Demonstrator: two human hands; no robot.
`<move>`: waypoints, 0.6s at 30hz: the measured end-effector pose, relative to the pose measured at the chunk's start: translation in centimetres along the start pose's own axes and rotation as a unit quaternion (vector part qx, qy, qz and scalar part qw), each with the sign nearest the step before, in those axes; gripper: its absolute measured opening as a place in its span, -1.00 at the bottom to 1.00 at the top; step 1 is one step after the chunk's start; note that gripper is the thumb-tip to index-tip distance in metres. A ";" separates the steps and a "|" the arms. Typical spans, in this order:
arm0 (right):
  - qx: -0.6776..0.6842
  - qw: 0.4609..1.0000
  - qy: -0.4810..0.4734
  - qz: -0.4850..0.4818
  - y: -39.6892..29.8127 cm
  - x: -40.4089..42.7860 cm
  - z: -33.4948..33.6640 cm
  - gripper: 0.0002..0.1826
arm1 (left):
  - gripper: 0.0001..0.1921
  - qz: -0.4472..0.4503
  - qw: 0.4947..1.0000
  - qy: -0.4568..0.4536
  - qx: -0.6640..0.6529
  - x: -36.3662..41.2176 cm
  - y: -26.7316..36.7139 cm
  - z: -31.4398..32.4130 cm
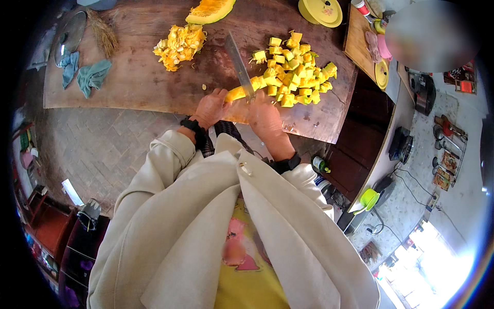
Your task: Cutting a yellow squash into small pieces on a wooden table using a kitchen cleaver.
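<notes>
My right hand (263,115) is closed around the handle of a cleaver-like kitchen knife (240,65), its broad blade standing across a strip of pumpkin (236,94). Near the strip's left end, my left hand (211,105) holds it against the wooden tabletop (135,83). To the right of the blade lies a heap of pumpkin cubes (295,73), some with green rind. A pile of pumpkin seeds and stringy pulp (179,46) sits left of the knife. Behind it rests a large pumpkin wedge (211,11) with orange flesh.
Teal cloths (92,77), a small straw brush (102,33) and a glass lid (71,34) lie on the table's left. A yellow lidded pot (321,12) stands at the back right. Further right is a counter with a light-green pan (369,199). A green bottle (319,164) stands below the table edge.
</notes>
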State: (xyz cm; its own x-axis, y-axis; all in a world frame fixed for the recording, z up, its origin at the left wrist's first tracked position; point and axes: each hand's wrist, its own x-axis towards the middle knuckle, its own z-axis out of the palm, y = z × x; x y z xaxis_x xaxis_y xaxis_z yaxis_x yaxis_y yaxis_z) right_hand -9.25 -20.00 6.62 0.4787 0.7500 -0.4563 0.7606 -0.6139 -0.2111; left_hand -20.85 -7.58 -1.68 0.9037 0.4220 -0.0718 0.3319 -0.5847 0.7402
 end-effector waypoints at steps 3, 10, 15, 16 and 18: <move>0.047 0.995 -0.034 0.082 -1.5 0.0 -1.3 -0.69 | -0.77 0.014 1.000 -0.020 -0.001 0.0 0.0 -0.5; 0.042 0.994 0.015 0.099 -0.7 2.2 2.3 -0.77 | -0.79 0.004 1.000 -0.011 0.013 0.1 0.7 -0.7; 0.004 0.998 -0.026 0.057 0.5 2.1 1.4 -0.71 | -0.79 0.048 0.998 0.027 0.011 -0.3 -0.4 0.1; 0.003 0.998 -0.026 0.055 0.4 1.6 1.3 -0.71 | -0.79 0.047 0.998 0.028 0.011 -0.4 -0.4 0.2; -0.023 0.999 -0.013 0.020 0.2 0.6 0.5 -0.71 | -0.78 0.030 0.999 0.016 0.013 -0.1 -0.3 0.5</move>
State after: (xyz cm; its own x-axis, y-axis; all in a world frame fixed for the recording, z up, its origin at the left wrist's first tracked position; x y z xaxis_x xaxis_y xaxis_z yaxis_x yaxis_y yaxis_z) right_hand -9.03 -19.74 5.87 0.4985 0.7178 -0.4860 0.7606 -0.6312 -0.1521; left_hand -20.88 -7.75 -2.28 0.9133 0.4073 -0.0057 0.2845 -0.6278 0.7245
